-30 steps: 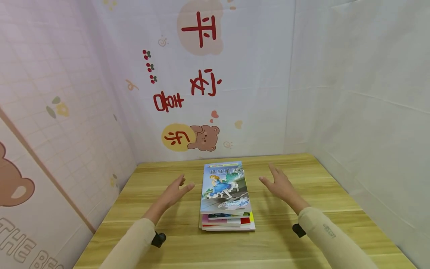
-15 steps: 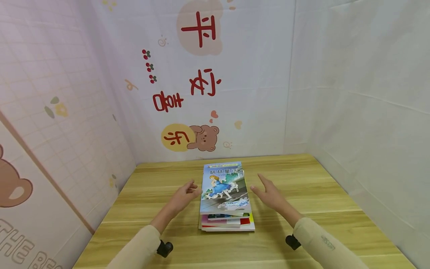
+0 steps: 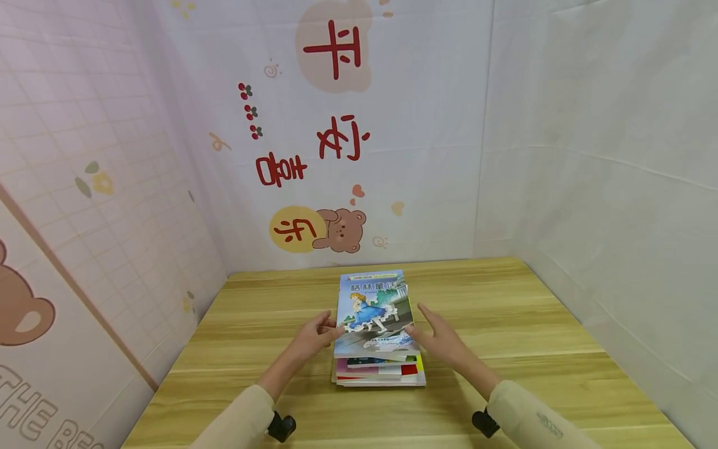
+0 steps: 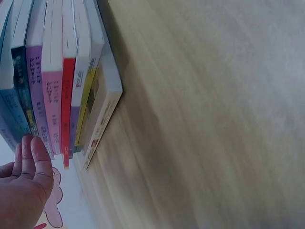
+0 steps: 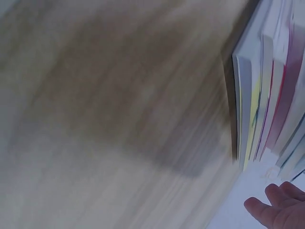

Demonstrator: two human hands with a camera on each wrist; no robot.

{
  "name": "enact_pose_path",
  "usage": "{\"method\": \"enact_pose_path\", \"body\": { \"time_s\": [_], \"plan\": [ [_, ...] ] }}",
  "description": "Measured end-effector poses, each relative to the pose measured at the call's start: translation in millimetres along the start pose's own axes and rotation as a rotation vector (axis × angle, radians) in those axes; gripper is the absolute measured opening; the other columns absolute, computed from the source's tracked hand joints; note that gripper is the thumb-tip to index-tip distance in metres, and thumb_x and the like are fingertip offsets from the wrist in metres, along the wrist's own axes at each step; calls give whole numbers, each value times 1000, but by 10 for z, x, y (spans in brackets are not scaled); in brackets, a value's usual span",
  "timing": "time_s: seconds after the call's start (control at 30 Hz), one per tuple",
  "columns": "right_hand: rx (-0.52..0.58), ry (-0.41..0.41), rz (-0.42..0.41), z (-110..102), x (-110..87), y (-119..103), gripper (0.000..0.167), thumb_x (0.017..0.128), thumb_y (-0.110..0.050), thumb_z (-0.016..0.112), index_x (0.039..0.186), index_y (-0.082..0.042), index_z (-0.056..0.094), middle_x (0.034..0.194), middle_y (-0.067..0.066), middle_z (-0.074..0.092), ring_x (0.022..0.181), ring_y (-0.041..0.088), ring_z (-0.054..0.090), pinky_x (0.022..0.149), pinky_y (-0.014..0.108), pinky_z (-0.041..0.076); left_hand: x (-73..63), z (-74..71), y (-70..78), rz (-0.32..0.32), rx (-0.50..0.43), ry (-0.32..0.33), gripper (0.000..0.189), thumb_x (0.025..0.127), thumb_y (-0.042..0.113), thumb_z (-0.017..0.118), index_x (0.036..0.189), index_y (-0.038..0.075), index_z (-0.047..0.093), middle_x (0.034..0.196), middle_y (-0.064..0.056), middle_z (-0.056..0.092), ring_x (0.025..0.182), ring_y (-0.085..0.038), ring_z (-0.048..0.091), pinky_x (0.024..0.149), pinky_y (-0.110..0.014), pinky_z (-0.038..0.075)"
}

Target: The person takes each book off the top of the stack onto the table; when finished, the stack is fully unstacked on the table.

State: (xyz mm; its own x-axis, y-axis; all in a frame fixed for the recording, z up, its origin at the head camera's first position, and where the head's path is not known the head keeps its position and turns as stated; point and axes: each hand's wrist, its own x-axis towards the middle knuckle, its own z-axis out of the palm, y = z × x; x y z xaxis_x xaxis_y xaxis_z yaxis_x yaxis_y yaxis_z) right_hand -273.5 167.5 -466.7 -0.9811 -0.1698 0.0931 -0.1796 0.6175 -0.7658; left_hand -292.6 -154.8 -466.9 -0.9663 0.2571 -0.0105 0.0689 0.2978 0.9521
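Observation:
A stack of several books (image 3: pixel 381 376) lies on the wooden table, with a blue-covered storybook (image 3: pixel 370 315) on top showing a figure in a blue dress. My left hand (image 3: pixel 311 338) is at the stack's left side, thumb tip right at the top book's edge. In the left wrist view its fingers (image 4: pixel 39 155) extend beside the spines, including a pink spine (image 4: pixel 53 95). On the opposite side, my right hand (image 3: pixel 445 344) has its thumb overlapping the top book's right edge and its fingers extended. The right wrist view shows those fingertips (image 5: pixel 257 207) close to the page edges.
The wooden table (image 3: pixel 538 337) extends around the stack. Behind it hangs a printed white cloth (image 3: pixel 426 143) with a bear and red characters. Cloth walls also enclose the left and right sides. A black wrist camera (image 3: pixel 282 427) sits under the left sleeve, another (image 3: pixel 485 423) under the right.
Both hands have moved inward and toward the person, from apart on either side to the edges of the top book. The stack has stayed in place.

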Motion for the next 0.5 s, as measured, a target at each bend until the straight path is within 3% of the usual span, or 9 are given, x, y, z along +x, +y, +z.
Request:
{"method": "enact_pose_path", "body": {
  "time_s": [0.17, 0.33, 0.5],
  "plan": [
    [19, -11, 19, 69, -66, -19, 83, 95, -53, 60, 158, -10, 27, 157, 23, 31, 142, 48, 28, 109, 67, 26, -33, 48, -37, -4, -48, -9, 82, 95, 30, 69, 152, -10, 25, 128, -17, 54, 108, -24, 57, 92, -51, 50],
    [1, -23, 31, 107, -117, -29, 84, 94, -56, 60, 158, -12, 27, 156, 23, 32, 141, 49, 30, 107, 68, 28, -76, 85, -100, 16, -54, -35, 81, 95, 31, 69, 151, -10, 27, 124, -16, 56, 104, -21, 58, 87, -42, 53],
    [15, -25, -2, 113, -142, -24, 85, 94, -54, 61, 158, -11, 26, 157, 22, 31, 141, 48, 29, 108, 67, 27, -127, 138, -99, 9, -139, -59, 79, 94, 28, 71, 153, -4, 30, 123, -15, 58, 101, -20, 59, 85, -35, 53]
  ]
}}
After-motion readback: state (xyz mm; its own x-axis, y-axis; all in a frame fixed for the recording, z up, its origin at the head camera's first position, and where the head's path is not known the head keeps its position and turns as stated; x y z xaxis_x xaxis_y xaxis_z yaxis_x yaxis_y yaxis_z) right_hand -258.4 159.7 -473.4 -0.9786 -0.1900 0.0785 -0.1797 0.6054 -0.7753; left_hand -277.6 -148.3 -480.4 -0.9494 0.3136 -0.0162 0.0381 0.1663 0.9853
